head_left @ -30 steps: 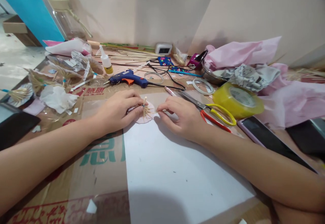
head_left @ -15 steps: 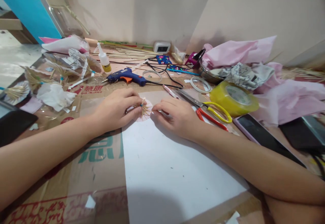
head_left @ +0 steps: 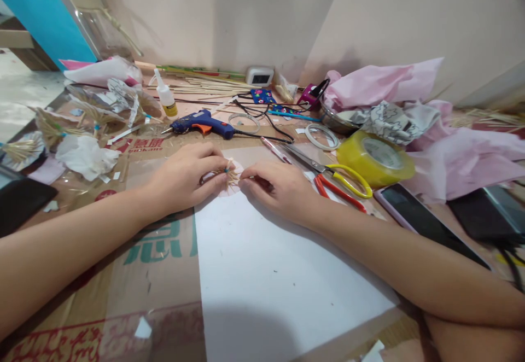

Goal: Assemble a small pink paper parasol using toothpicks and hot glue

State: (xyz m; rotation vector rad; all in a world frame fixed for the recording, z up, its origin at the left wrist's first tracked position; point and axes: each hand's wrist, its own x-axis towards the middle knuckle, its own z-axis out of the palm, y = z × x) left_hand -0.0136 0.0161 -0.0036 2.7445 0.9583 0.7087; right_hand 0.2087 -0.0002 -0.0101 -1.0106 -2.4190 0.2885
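Note:
My left hand (head_left: 191, 175) is closed round a small bundle of thin straw sticks (head_left: 232, 176), tied with a bit of blue, whose splayed ends point right. Under the bundle lies a pale pink paper disc (head_left: 226, 191), partly covered by my fingers. My right hand (head_left: 281, 184) meets it from the right, thumb and forefinger pinched at the tip of one of the splayed sticks. Both hands rest at the top of a white sheet of paper (head_left: 262, 263). Just right of my right hand lie scissors (head_left: 322, 168) with yellow and red handles.
Behind my hands lie a blue glue gun (head_left: 200, 124) and a small glue bottle (head_left: 166, 97). Yellow packing tape (head_left: 375, 159), a phone (head_left: 430, 225) and crumpled pink paper (head_left: 479, 157) are on the right. Several finished-looking straw fans (head_left: 96, 113) and white tissue (head_left: 88, 157) lie left.
My right hand has moved slightly left, bringing its pinched fingertips onto the stick ends. The left hand keeps its hold on the bundle. The whole view has shifted a little.

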